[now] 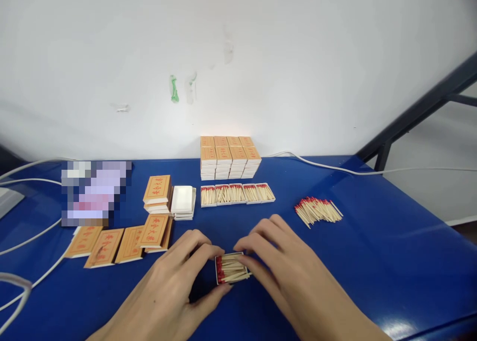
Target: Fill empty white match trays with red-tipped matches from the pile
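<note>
A small white matchbox tray (216, 270) full of red-tipped matches (231, 268) lies in front of me on the blue table. My left hand (179, 276) grips the tray from the left, with a finger at its far corner and the thumb along its near side. At the tray's right end, my right hand (274, 264) has thumb and index finger bent together over the match ends; the exact contact is partly hidden. Some sticks poke out past the tray's right edge. To the right lies a loose pile of matches (318, 211).
Behind the tray stand a row of filled trays (237, 194) and stacked closed matchboxes (229, 157). Leftward are stacked white trays (183, 201), orange matchbox sleeves (105, 246) and a blurred-out object (99, 189). White cables (328, 168) cross the table (395, 241) by the wall.
</note>
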### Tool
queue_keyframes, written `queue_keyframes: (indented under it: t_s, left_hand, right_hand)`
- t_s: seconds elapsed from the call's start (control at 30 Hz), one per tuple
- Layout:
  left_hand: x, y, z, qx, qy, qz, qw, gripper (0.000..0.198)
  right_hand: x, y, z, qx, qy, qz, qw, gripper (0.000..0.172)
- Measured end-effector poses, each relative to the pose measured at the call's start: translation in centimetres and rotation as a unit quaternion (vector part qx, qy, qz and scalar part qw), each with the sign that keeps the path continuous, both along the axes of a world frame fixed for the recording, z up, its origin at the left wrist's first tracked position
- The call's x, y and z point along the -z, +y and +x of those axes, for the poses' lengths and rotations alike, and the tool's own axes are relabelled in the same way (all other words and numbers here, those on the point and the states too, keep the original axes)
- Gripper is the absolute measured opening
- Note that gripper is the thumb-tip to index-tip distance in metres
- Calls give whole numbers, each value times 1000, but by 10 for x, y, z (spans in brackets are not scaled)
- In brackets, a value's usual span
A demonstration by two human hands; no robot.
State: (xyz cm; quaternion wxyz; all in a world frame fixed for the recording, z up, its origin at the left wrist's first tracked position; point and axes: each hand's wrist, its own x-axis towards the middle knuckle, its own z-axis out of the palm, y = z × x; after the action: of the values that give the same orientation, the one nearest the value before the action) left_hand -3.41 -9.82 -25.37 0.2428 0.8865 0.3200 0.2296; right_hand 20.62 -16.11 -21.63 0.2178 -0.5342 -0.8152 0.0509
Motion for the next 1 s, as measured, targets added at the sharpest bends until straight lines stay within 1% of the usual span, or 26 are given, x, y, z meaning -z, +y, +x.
queue_keyframes:
  t_s: [0.07, 0.13, 0.23, 0.33, 0.47, 0.57, 0.77, 0.9, 1.0]
  left_hand:
    - [-1, 0, 0, -2, -3, 0, 1000, 32]
    - [-1, -1, 1, -4, -11, 0, 1000, 33]
    - [1, -1, 1, -16, -13, -6, 1000, 31]
    - [3, -1, 1, -20, -16, -7, 1000, 30]
    - [4, -1, 1, -22, -17, -1, 1000, 30]
    - [4, -1, 0, -15, -16, 3, 1000, 29]
    - [3, -2, 0, -20, -20, -11, 1000, 27]
    - [3, -2, 0, -16, -21, -16, 1000, 28]
    - [2, -1, 0, -20, -15, -26, 999, 32]
  right_hand:
    - [0, -8, 7, 46, 58, -30, 997, 16]
    - [3, -16, 13, 68, 90, -55, 992, 10]
    - [12, -23, 16, 68, 112, -78, 988, 8]
    - [18, -25, 13, 61, 132, -84, 986, 13]
    - [19, -24, 9, 56, 148, -75, 985, 14]
    - [20, -23, 4, 52, 153, -51, 986, 13]
    - [21, -22, -1, 35, 160, 5, 986, 17]
    - [18, -24, 3, 52, 155, 3, 987, 14]
    - [18, -25, 4, 47, 155, -16, 987, 17]
